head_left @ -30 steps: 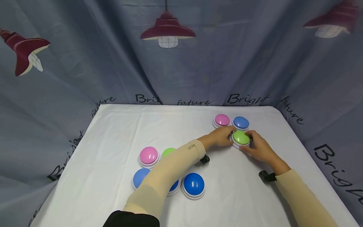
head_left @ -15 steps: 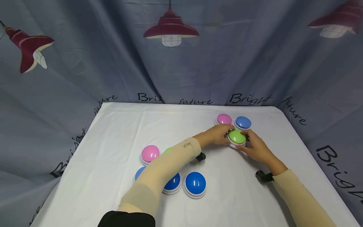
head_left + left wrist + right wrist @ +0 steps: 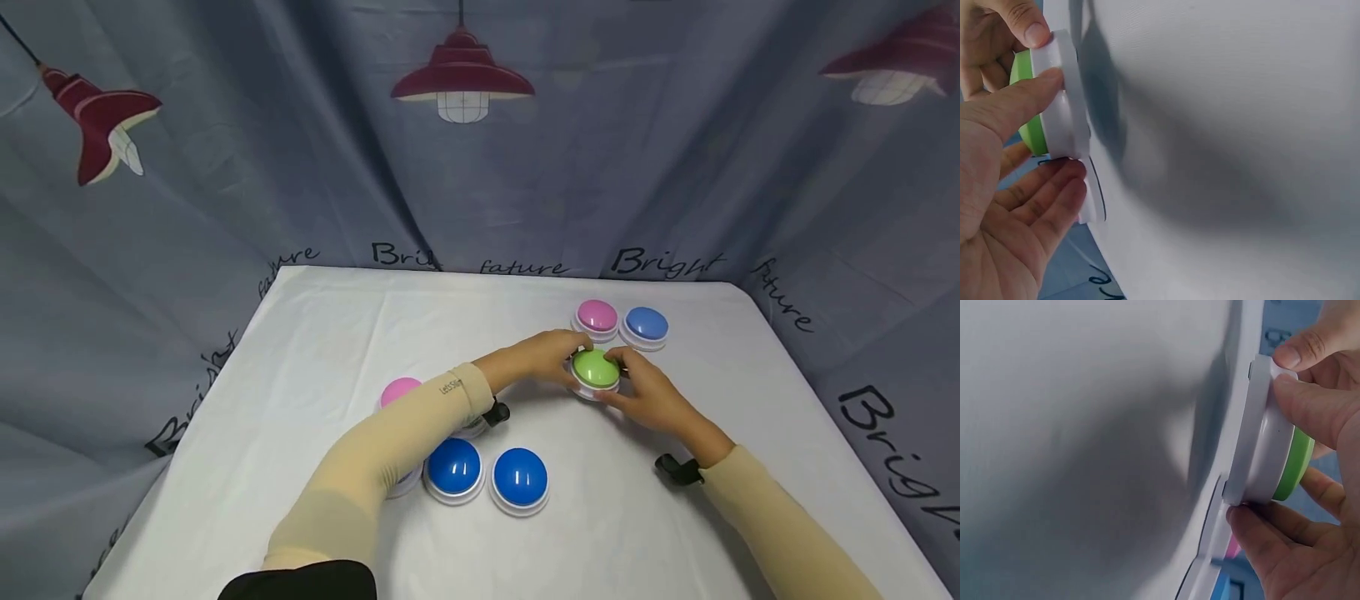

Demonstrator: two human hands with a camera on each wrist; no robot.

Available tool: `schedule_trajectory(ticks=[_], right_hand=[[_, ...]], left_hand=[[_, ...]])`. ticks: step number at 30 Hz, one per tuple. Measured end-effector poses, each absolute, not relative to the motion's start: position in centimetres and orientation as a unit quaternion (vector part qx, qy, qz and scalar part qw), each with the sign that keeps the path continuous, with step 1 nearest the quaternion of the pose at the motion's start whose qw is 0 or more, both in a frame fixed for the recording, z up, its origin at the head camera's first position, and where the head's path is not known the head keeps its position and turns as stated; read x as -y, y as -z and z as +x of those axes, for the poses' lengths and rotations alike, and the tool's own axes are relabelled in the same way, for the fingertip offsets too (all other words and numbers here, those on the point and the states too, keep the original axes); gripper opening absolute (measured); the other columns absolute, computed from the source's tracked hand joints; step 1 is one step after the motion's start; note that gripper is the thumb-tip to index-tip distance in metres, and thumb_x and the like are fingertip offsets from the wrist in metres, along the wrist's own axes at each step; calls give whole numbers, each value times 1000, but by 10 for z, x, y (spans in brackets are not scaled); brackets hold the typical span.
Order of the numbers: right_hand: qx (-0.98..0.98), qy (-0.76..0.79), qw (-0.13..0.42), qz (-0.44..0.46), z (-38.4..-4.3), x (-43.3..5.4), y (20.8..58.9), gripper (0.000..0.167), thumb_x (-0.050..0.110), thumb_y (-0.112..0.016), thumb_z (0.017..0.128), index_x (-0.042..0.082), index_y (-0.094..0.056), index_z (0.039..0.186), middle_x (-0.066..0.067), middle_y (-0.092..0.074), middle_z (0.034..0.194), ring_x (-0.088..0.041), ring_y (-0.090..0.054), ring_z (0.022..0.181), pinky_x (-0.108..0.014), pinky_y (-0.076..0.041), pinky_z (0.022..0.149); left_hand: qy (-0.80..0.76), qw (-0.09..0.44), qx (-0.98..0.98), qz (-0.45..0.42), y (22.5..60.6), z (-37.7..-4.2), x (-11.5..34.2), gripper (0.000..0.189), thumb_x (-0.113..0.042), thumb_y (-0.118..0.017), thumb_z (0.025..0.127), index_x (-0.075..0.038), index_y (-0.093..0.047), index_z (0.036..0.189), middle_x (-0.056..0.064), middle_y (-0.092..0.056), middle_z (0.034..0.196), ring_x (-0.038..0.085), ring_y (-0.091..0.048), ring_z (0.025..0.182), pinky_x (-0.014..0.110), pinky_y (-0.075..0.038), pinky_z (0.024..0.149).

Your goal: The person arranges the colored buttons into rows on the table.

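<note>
- The left hand (image 3: 543, 354) pinches the white base of the green button (image 3: 596, 367) from the left, thumb on the near side, fingertips on the far side.
- The right hand (image 3: 648, 392) grips the same base from the right in a matching way, its thumb close to the left one in both wrist views.
- The green button therefore lies between the hands, to the left one's right and the right one's left. Both touch it, so neither is nearer. It is round, with no long axis to line up; its dome faces up and, judging by the wrist views, its base is just off the counter (image 3: 637, 517).
- Just beyond it are the far pink button (image 3: 597, 315) and, to that one's right, the pale blue button (image 3: 647, 322), side by side.
- Nearer the person and to the left, two deep blue buttons (image 3: 521, 477) sit next to each other.
- Farther left, the left sleeve (image 3: 390, 433) partly covers the near pink button (image 3: 399, 389) and other white bases whose domes are hidden.
- Behind the counter hangs a grey-blue curtain (image 3: 525, 192) printed with red lamps (image 3: 462, 75).
</note>
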State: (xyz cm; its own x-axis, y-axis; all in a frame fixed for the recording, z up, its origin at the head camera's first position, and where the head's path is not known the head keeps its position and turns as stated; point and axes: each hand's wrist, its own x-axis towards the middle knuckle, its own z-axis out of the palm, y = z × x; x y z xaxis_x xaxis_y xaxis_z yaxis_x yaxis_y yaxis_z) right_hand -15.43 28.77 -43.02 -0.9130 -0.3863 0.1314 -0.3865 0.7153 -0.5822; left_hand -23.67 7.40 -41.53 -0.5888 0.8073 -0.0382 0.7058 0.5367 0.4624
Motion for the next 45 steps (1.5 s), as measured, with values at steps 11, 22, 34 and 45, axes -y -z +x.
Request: schedule_trajectory(ticks=[11, 22, 34, 45], right_hand=[[924, -302, -9, 233, -139, -246, 423, 67, 21, -83, 81, -2, -46, 132, -19, -55, 128, -36, -57, 118, -50, -48, 99], [924, -294, -18, 245, -129, -217, 430, 68, 28, -84, 80, 4, -48, 132, -14, -56, 127, -32, -58, 115, -48, -50, 96], [913, -294, -3, 283, -120, -195, 433, 68, 27, -87, 76, 6, -51, 129, -10, -58, 125, -26, -57, 115, -45, -50, 97], [913, -283, -18, 293, -117, -184, 437, 67, 32, -85, 78, 7, -51, 130, -7, -57, 128, -25, -54, 121, -44, -47, 101]], left_hand=[[-182, 131, -872, 436, 406, -219, -31, 67, -32, -86, 77, -11, -54, 132, 0, -62, 120, 11, -56, 108, 21, -45, 94], [-170, 148, -886, 406, 404, -196, 2, 68, -34, -86, 77, -13, -52, 132, 1, -62, 121, 12, -57, 109, 24, -46, 96], [-142, 145, -894, 399, 402, -180, 26, 72, -40, -87, 74, -13, -51, 131, 1, -63, 121, 13, -58, 110, 28, -48, 96], [-126, 154, -899, 391, 405, -175, 36, 82, -45, -88, 71, -11, -52, 137, -1, -64, 118, 10, -59, 102, 27, -50, 90]])
